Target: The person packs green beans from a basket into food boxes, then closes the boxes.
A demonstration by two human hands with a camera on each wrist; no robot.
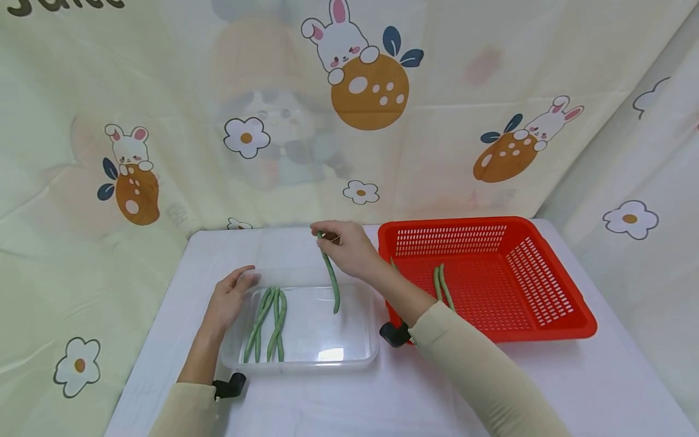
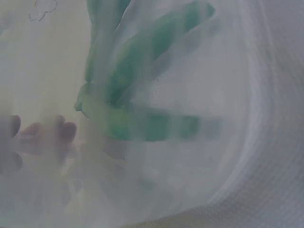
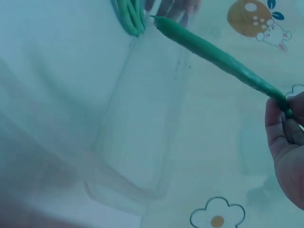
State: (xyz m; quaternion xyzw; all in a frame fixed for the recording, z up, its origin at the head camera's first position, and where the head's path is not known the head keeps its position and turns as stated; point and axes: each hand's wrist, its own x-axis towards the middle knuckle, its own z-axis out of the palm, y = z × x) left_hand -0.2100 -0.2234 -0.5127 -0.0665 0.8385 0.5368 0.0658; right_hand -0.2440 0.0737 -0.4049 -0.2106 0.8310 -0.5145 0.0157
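My right hand pinches a green bean by its upper end, and the bean hangs down over a clear plastic container. In the right wrist view the same bean slants away from the fingertips and thumb. My left hand holds the container at its back left corner, thumb by the rim. Several green beans lie in the container's left part, some crossing. Seen through the hazy plastic in the left wrist view are bean ends.
A red plastic basket with slotted sides stands right of the container. A few green beans lie in it, partly hidden by my right forearm. The white-covered table meets a patterned curtain at the back.
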